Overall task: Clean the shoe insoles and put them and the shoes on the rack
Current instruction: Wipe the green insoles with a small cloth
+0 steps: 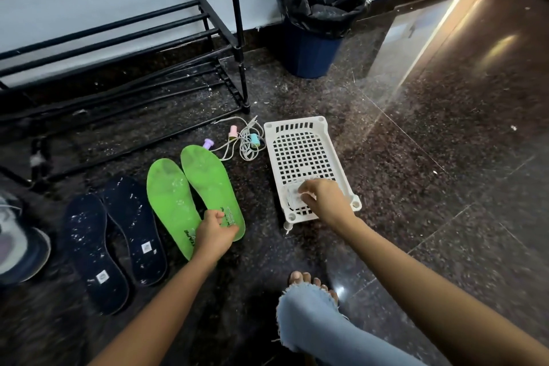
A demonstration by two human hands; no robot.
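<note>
Head view: left hand pinches the heel of the green insole, long axis running up-frame; right hand, fingers curled, grasps a small white object in the basket.

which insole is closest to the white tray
The right-hand green insole, right beside the tray; the other green insole and the two dark blue insoles lie further left.

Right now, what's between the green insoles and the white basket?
Head view: mostly bare dark floor; near their far ends, a tangled white cable with pastel plugs.
</note>
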